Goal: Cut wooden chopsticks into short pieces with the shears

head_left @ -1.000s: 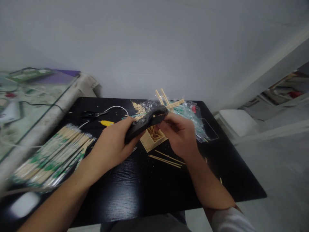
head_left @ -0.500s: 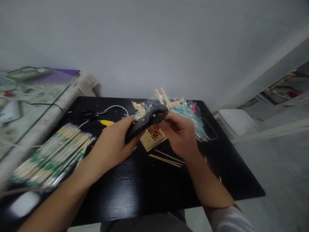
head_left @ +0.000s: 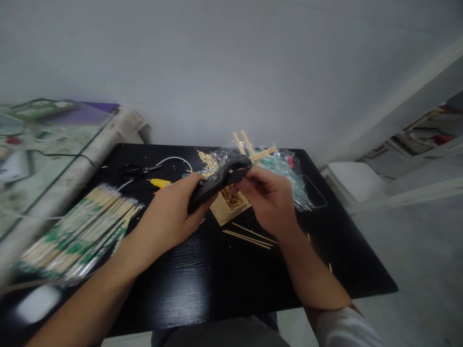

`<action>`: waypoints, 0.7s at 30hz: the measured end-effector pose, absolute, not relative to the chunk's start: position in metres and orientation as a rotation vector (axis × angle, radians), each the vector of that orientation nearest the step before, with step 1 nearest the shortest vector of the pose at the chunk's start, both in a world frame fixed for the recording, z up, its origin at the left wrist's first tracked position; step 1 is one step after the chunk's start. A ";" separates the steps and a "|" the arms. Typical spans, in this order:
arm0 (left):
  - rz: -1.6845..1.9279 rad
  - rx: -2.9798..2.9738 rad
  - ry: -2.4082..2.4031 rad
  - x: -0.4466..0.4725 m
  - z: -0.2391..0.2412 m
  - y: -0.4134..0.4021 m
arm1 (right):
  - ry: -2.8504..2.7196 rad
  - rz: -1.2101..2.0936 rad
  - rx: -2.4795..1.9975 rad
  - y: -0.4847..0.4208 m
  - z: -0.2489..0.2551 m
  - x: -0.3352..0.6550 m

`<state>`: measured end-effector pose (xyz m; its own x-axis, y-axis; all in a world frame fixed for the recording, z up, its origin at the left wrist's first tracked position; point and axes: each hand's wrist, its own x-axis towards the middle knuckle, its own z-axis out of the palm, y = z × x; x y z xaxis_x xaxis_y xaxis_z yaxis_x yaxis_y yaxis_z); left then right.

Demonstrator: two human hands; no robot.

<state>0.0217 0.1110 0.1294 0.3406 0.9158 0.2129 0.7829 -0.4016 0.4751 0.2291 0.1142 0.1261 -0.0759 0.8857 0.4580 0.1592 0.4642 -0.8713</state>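
A black hand cutter with a curved jaw (head_left: pixel 213 185) is gripped in my left hand (head_left: pixel 170 209), which is wrapped round its handles. My right hand (head_left: pixel 269 195) is closed in a pinch at the jaw end; what its fingertips hold is hidden. A small pale bit shows in the jaw. Below the cutter stands an open square box of wooden sticks (head_left: pixel 226 214) with short cut stick pieces in it. Several thin wooden sticks (head_left: pixel 249 238) lie loose on the table in front of the box.
On the black table (head_left: pixel 231 289) are a pack of wrapped chopsticks (head_left: pixel 83 231), black scissors (head_left: pixel 139 170), a yellow-handled tool (head_left: pixel 160 183), a pile of short sticks (head_left: pixel 205 160), a joined stick frame (head_left: pixel 262 154) and clear-green plastic wrappers (head_left: pixel 285 178). A white stool (head_left: pixel 354 182) stands to the right.
Almost nothing differs. Both hands and the cutter keep their place over the box, with only a very slight shift.
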 end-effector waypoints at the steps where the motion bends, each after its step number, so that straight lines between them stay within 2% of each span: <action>1: 0.660 2.323 1.517 0.022 0.129 0.111 | -1.548 0.784 -0.942 0.114 0.126 0.229; 21: 0.628 2.322 1.590 0.022 0.122 0.109 | -1.572 0.732 -0.939 0.114 0.125 0.229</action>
<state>0.0225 0.1095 0.1224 0.3085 0.9290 0.2042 0.8179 -0.3687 0.4417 0.2286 0.1144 0.1252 -0.0751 0.8696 0.4880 0.1856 0.4931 -0.8500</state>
